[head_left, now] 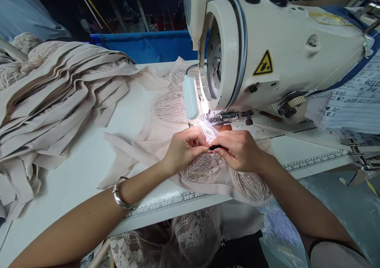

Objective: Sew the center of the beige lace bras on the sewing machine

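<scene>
Wht tbl (80, 177), blk tool (215, 147) in R hand (241, 148)

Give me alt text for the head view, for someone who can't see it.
A person's right hand pinches a small black object against the left hand, over a beige lace bra by a cream sewing machine with a lit lamp. To the left, beige fabric pieces lie heaped on a white worktable.

Holds a small black tool (215, 147) aslant in the grip, partly hidden; shows a pale beige lace garment (204, 170) spread, creased, below and left of it.
</scene>
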The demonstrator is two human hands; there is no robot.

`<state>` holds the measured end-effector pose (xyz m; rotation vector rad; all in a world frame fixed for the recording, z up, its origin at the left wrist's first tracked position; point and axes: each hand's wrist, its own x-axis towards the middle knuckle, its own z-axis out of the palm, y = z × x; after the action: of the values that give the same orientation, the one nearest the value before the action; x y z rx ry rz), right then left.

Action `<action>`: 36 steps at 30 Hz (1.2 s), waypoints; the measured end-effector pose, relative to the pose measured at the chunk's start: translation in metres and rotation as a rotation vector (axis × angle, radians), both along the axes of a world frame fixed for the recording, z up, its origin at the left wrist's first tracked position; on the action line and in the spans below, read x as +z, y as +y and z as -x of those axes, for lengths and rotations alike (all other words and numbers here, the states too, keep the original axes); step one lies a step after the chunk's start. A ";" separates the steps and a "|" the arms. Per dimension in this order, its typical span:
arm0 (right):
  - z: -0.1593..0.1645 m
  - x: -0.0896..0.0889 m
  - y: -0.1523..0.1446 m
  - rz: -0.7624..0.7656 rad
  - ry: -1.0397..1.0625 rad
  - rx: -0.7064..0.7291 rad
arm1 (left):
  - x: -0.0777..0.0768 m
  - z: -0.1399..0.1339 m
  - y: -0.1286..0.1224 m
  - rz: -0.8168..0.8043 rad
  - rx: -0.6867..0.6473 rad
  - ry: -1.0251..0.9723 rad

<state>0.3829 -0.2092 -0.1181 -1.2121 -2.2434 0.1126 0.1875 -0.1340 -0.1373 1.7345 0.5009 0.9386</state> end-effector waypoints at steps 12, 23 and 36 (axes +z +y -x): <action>0.004 0.006 -0.005 0.080 0.181 -0.055 | 0.004 0.000 0.000 -0.099 0.083 -0.013; 0.006 0.005 -0.005 0.184 0.247 0.009 | 0.003 0.003 -0.001 -0.261 0.118 -0.009; 0.010 0.003 -0.004 0.215 0.341 0.015 | 0.003 0.002 -0.002 -0.249 0.138 -0.035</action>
<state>0.3725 -0.2131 -0.1156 -1.1825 -1.9778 0.5380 0.1856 -0.1360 -0.1342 1.9212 0.5022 1.1679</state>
